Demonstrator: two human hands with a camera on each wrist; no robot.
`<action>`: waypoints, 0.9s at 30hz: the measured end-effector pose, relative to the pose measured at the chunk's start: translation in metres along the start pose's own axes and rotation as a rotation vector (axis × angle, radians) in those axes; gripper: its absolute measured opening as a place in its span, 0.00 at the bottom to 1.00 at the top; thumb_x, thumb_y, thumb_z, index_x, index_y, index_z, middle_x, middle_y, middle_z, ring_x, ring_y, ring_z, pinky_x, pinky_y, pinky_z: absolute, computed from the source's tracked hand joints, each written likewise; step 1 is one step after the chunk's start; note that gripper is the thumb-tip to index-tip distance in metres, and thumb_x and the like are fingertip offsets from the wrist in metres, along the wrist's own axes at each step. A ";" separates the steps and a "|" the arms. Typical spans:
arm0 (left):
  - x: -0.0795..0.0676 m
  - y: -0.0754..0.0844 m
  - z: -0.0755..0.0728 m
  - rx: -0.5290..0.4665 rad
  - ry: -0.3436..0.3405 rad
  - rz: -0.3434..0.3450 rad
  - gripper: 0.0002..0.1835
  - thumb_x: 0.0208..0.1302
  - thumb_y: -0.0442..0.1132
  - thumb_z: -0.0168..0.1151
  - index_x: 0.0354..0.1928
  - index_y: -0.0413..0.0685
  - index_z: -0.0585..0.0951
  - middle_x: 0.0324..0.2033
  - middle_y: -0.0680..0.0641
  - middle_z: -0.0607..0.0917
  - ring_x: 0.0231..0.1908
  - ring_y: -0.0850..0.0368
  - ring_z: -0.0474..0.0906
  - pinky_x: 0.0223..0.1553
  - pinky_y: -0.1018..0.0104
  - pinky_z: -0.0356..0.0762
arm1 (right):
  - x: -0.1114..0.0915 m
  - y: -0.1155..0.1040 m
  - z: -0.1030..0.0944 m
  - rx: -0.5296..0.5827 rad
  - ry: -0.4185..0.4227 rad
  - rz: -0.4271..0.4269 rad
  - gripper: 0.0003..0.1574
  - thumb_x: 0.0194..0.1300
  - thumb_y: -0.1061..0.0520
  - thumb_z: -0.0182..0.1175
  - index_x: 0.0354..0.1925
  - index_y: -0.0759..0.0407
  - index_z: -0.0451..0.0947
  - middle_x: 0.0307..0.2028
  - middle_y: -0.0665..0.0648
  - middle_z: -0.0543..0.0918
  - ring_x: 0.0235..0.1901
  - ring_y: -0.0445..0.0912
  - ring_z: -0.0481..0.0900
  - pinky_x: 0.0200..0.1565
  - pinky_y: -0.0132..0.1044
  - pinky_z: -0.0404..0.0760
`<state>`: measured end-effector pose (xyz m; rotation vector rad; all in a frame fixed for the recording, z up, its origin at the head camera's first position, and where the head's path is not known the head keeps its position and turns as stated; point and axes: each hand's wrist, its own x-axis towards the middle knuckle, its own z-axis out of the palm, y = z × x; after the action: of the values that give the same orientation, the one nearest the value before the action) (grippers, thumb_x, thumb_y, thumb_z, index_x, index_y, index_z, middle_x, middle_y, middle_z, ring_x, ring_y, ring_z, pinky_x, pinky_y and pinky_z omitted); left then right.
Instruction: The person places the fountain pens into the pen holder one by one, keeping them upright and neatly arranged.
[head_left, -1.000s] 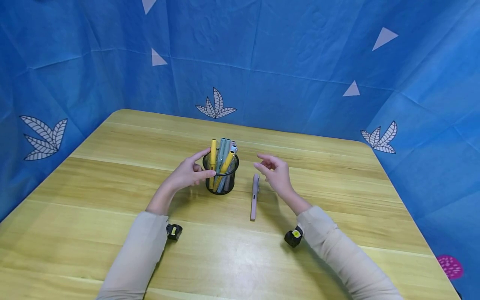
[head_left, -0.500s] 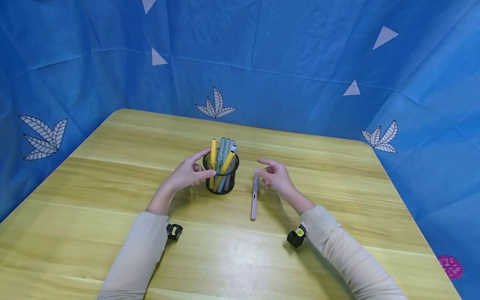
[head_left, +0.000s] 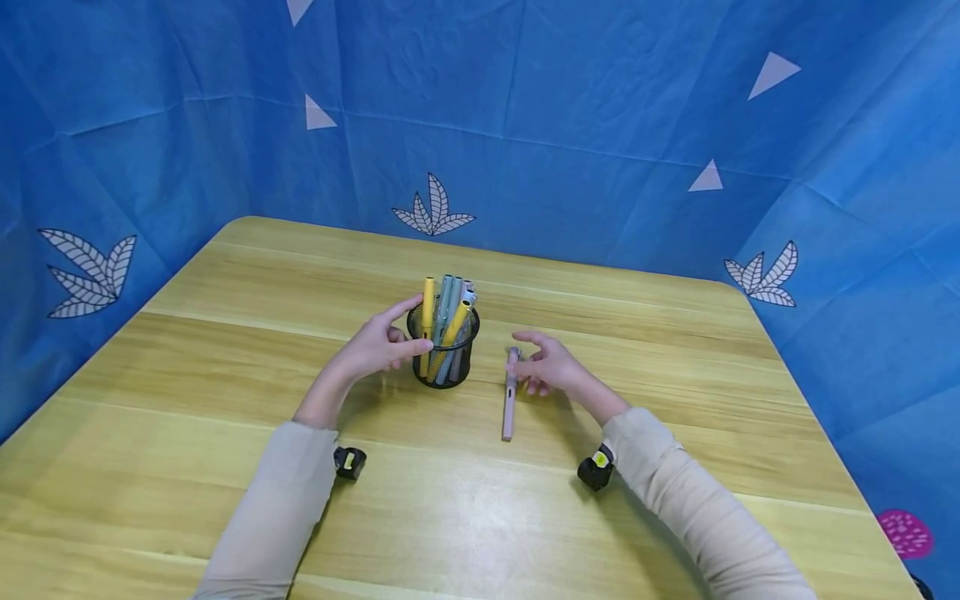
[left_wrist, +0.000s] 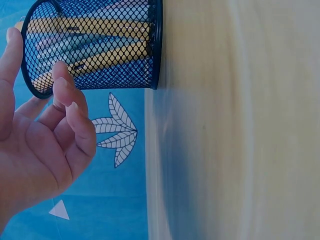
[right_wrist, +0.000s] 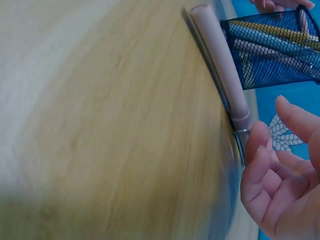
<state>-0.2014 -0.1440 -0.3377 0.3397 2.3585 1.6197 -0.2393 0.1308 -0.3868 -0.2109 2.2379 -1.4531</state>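
In the head view, my left hand (head_left: pixel 369 346) holds the rim of a black mesh pen holder (head_left: pixel 455 367), thumb at the front and index finger at the back. Its other fingers are bent below the rim, as the left wrist view shows. Yellow, grey-green and pale pens (head_left: pixel 447 304) stand inside the holder. To its right, a light purple pen (head_left: pixel 508 412) with a clip lies on the table. My right hand (head_left: pixel 551 364) is at the far end of this pen, thumb over it and index finger stretched out apart. Bent fingertips (right_wrist: pixel 257 135) overlap the pen in the right wrist view.
The light wooden table (head_left: pixel 420 508) has blue cloth (head_left: pixel 570 125) with leaf and triangle prints behind it and at both sides. Black wrist cameras (head_left: pixel 596 469) hang under the beige sleeves.
My right hand has come down and slightly nearer to me onto the far end of the purple pen. The left hand and the pen holder have stayed in place.
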 end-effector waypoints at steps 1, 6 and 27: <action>0.000 0.000 0.000 -0.001 -0.002 0.002 0.40 0.59 0.38 0.60 0.69 0.52 0.50 0.15 0.45 0.69 0.16 0.54 0.66 0.22 0.65 0.69 | 0.001 0.000 0.000 -0.010 -0.006 0.008 0.44 0.56 0.60 0.61 0.66 0.58 0.52 0.26 0.61 0.77 0.13 0.43 0.72 0.15 0.29 0.68; 0.000 0.000 0.000 0.003 0.000 0.002 0.40 0.59 0.38 0.60 0.69 0.52 0.50 0.15 0.46 0.69 0.16 0.54 0.66 0.22 0.65 0.68 | 0.004 0.002 -0.001 -0.065 -0.021 0.049 0.45 0.56 0.60 0.62 0.67 0.59 0.50 0.23 0.59 0.75 0.14 0.43 0.72 0.15 0.29 0.69; 0.000 0.002 0.001 0.013 0.009 -0.020 0.40 0.59 0.39 0.60 0.69 0.53 0.50 0.15 0.47 0.69 0.18 0.51 0.67 0.26 0.60 0.70 | 0.009 -0.001 0.007 -0.212 0.027 0.071 0.41 0.53 0.59 0.65 0.61 0.63 0.58 0.22 0.59 0.77 0.11 0.45 0.73 0.14 0.34 0.73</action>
<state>-0.2010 -0.1430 -0.3363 0.3108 2.3725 1.6015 -0.2446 0.1213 -0.3908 -0.1778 2.3958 -1.1890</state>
